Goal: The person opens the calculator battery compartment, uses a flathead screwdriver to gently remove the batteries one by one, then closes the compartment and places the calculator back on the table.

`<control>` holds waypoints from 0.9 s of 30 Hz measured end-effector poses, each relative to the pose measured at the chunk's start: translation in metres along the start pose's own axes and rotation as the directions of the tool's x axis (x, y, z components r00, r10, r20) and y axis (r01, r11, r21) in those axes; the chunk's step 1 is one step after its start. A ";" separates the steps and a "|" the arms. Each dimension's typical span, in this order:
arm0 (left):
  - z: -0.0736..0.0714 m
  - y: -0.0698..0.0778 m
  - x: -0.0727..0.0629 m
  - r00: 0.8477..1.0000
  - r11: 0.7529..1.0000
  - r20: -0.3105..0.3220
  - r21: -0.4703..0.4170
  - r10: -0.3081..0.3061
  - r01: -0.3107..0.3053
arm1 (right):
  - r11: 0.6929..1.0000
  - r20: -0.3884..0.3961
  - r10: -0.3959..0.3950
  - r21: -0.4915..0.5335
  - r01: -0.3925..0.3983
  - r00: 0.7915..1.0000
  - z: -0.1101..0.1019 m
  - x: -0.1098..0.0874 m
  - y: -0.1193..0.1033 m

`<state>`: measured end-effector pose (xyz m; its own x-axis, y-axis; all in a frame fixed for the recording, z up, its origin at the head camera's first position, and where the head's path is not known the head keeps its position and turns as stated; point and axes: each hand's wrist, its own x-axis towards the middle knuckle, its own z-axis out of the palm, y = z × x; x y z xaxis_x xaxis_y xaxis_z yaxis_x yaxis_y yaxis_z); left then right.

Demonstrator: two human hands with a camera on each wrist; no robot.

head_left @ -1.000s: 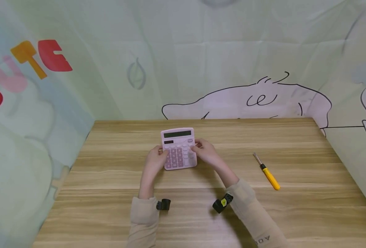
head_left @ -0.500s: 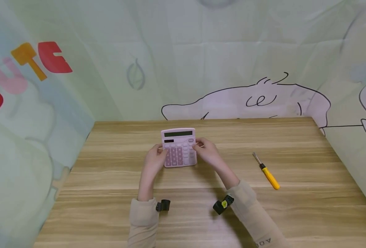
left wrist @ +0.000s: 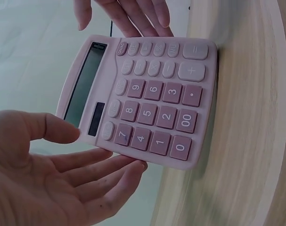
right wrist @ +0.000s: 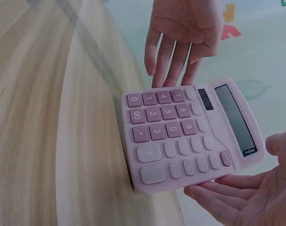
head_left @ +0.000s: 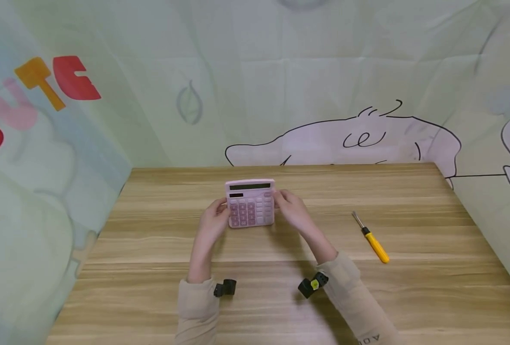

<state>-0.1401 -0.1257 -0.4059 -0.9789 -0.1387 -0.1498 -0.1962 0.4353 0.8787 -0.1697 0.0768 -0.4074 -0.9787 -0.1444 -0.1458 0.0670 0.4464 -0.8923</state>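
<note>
A pink calculator (head_left: pixel 250 208) stands tilted up on the table, its keys and display facing me. In the right wrist view, a 0 shows on the display (right wrist: pixel 237 117). My left hand (head_left: pixel 213 221) is at its left side, the fairly straight fingers touching the edge and reaching behind, the thumb near the upper corner in the left wrist view. On the other side, my right hand (head_left: pixel 292 209) rests its extended fingers (right wrist: pixel 223 193) against the right edge. The right thumb stands off the front face. Parts of the fingertips are hidden behind the calculator.
A screwdriver (head_left: pixel 371 239) with a yellow handle lies on the wooden table (head_left: pixel 151 297) to the right of my right hand. A printed cloth backdrop (head_left: pixel 255 86) hangs behind the table. Small black cameras (head_left: pixel 226 288) are worn at both wrists.
The calculator has tipped up steeper, its lower edge rising in the head view. Both thumbs have come off its front face. The screwdriver has stayed put.
</note>
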 end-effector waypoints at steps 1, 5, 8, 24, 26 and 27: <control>0.000 0.000 0.000 1.000 1.000 0.006 -0.013 -0.004 0.004 | 1.000 0.005 0.005 0.012 -0.005 1.000 -0.001 -0.001 -0.001; -0.002 0.001 -0.002 0.998 0.997 0.050 -0.070 -0.027 0.031 | 0.999 0.018 0.006 0.039 -0.007 1.000 -0.002 -0.003 -0.003; -0.003 0.001 -0.004 0.995 0.989 0.089 -0.134 -0.044 0.056 | 0.999 0.022 0.004 0.039 -0.005 1.000 -0.003 -0.004 -0.004; -0.002 -0.004 -0.013 0.986 0.941 0.165 -0.329 -0.024 0.078 | 1.000 -0.001 -0.022 0.005 0.022 1.000 -0.004 -0.010 -0.009; -0.001 -0.004 -0.014 0.987 0.939 0.158 -0.336 -0.018 0.071 | 0.999 -0.009 -0.026 -0.029 0.026 1.000 -0.004 -0.011 -0.009; 0.000 -0.005 -0.014 0.988 0.938 0.155 -0.340 -0.015 0.067 | 0.999 -0.011 -0.024 -0.046 0.024 1.000 -0.004 -0.012 -0.010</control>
<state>-0.1254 -0.1264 -0.4078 -0.9729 -0.0059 -0.2310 -0.2305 0.0961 0.9683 -0.1596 0.0776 -0.3950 -0.9822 -0.1454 -0.1192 0.0347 0.4829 -0.8750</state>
